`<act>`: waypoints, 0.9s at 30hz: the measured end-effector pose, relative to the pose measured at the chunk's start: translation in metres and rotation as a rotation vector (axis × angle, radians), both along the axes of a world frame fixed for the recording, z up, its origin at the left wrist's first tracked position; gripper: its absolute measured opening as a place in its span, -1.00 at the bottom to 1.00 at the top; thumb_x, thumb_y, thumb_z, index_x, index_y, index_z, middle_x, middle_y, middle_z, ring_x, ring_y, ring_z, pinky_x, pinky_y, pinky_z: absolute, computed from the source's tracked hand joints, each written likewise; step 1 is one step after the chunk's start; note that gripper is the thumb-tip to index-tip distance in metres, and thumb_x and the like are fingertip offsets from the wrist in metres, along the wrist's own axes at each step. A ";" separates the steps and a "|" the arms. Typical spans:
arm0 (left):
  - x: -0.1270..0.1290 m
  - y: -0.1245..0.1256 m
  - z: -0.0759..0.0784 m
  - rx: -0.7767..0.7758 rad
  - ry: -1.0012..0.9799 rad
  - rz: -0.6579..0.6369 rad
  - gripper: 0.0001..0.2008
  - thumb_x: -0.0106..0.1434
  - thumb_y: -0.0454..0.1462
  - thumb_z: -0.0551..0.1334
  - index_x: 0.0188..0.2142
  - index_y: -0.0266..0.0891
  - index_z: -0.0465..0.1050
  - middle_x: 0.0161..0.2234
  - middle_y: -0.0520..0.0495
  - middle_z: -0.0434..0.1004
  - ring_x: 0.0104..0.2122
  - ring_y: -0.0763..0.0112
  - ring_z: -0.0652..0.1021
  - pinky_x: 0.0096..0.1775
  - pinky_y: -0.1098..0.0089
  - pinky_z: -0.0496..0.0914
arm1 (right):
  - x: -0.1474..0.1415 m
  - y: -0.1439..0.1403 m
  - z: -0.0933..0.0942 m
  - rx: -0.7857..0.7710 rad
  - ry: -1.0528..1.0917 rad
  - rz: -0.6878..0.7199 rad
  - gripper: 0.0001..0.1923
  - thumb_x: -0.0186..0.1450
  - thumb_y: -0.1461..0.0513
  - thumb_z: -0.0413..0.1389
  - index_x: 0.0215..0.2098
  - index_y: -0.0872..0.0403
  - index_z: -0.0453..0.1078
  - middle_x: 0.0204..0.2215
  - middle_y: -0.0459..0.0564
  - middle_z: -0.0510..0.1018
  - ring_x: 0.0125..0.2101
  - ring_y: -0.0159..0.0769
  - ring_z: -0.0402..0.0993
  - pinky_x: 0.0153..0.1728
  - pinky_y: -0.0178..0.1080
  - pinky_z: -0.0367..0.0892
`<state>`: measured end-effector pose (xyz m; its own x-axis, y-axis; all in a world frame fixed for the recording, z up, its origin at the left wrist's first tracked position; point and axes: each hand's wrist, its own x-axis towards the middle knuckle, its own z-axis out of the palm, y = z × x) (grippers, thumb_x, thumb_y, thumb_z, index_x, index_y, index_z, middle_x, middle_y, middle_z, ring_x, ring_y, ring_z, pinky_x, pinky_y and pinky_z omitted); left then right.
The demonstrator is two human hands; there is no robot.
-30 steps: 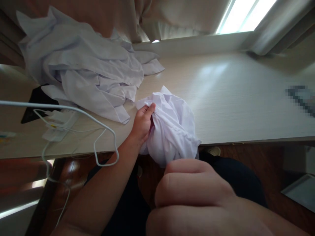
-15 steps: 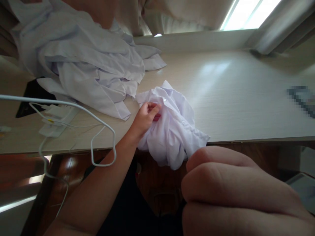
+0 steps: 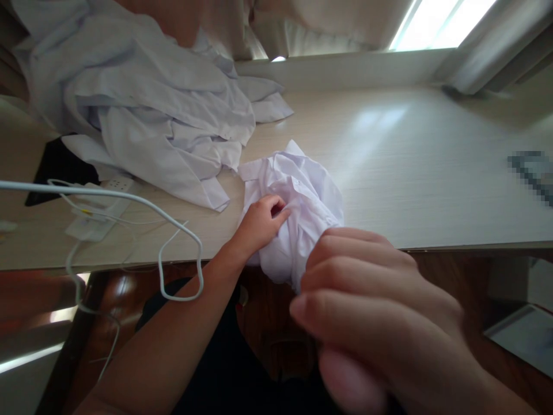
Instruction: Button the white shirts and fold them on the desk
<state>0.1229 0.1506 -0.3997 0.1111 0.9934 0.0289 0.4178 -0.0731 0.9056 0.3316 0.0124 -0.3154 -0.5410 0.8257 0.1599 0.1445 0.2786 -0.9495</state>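
Head view shows the crumpled white shirt (image 3: 298, 202) bunched at the near edge of the table (image 3: 432, 173), with part of it hanging down over the edge toward your lap. Your left hand (image 3: 261, 222) pinches a fold of this shirt on its left side, fingers closed into the cloth. Your right hand (image 3: 371, 311) is very near the camera, fingers curled, and it covers the lower part of the shirt; whether it grips the cloth I cannot tell, because the fingertips are hidden and blurred.

I think the first risk is that the shirt slides off the table, since much of it already hangs over the edge and only one pinch clearly holds it. A pull toward you could take the whole bundle down to the floor.

Just left of your left forearm a white cable (image 3: 164, 213) loops over the table edge and leads to a white charger (image 3: 97, 216). If your elbow moves outward, it may catch this loop and drag the charger.

Behind, the pile of white clothes (image 3: 147, 115) lies near the shirt; a sleeve could be mixed with it.
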 end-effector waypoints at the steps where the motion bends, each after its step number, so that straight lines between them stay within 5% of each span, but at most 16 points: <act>1: 0.000 0.001 0.002 -0.011 -0.056 0.014 -0.82 0.23 -0.17 0.32 -0.39 -0.23 0.47 -0.42 -0.02 0.45 -0.38 0.36 0.39 -0.25 0.36 0.30 | -0.009 0.036 -0.005 0.134 0.005 -0.097 -0.76 0.30 -0.06 0.10 -0.23 -0.18 0.52 -0.42 0.04 0.52 -0.34 -0.10 0.48 -0.33 -0.03 0.41; 4: -0.001 0.003 0.007 -0.060 -0.252 0.074 -0.84 0.25 -0.19 0.30 -0.38 -0.24 0.45 -0.43 0.01 0.44 -0.39 0.41 0.41 -0.29 0.42 0.30 | -0.020 0.120 -0.027 0.344 -0.080 -0.429 -0.80 0.36 0.07 0.08 -0.15 -0.05 0.44 -0.28 0.06 0.52 -0.27 -0.15 0.44 -0.18 -0.07 0.36; 6: -0.001 0.006 0.008 -0.107 -0.434 0.132 -0.83 0.25 -0.18 0.31 -0.36 -0.22 0.42 -0.46 0.04 0.42 -0.44 0.45 0.41 -0.35 0.45 0.30 | -0.014 0.145 -0.044 0.317 -0.243 -0.449 -0.67 0.29 0.07 0.17 -0.03 0.00 0.39 -0.11 0.11 0.49 -0.17 -0.12 0.42 -0.13 -0.07 0.33; 10: 0.001 0.013 0.018 -0.172 -0.857 0.195 -0.81 0.22 -0.18 0.35 -0.35 -0.19 0.39 -0.47 0.07 0.44 -0.48 0.47 0.46 -0.38 0.45 0.37 | 0.000 0.149 -0.061 0.092 -0.465 -0.312 -0.80 0.27 0.08 0.17 -0.26 0.04 0.40 -0.40 -0.02 0.49 -0.37 -0.22 0.37 -0.31 -0.19 0.24; 16: -0.001 0.029 0.054 -0.187 -1.039 0.197 -0.76 0.22 -0.09 0.35 -0.24 -0.19 0.48 -0.38 -0.03 0.56 -0.27 0.26 0.60 -0.22 0.32 0.50 | -0.025 0.155 -0.039 0.213 -0.151 -0.689 -0.89 0.37 0.18 -0.01 -0.20 0.01 0.31 -0.44 -0.10 0.45 -0.43 -0.31 0.35 -0.34 -0.25 0.19; 23: 0.006 0.039 0.018 -0.308 -0.918 0.187 -0.80 0.16 -0.22 0.39 -0.28 -0.25 0.46 -0.42 0.02 0.51 -0.42 0.44 0.54 -0.32 0.44 0.45 | -0.028 0.165 -0.071 0.042 -0.203 -0.554 -0.65 0.34 0.05 0.06 0.03 -0.01 0.19 -0.26 -0.03 0.49 -0.34 -0.24 0.41 -0.21 -0.17 0.26; 27: 0.004 0.035 0.009 -0.350 -0.896 0.229 -0.79 0.14 -0.27 0.38 -0.26 -0.26 0.43 -0.41 0.02 0.50 -0.47 0.49 0.50 -0.36 0.47 0.41 | -0.025 0.166 -0.079 0.110 -0.128 -0.397 -0.79 0.39 0.08 0.00 -0.10 0.00 0.30 -0.17 -0.01 0.47 -0.17 -0.24 0.40 -0.06 -0.17 0.24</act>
<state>0.1270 0.1855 -0.3909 -0.0043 0.9567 -0.2910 -0.4624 0.2561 0.8489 0.3063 0.1786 -0.3943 -0.2061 0.9555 0.2109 0.3753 0.2763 -0.8848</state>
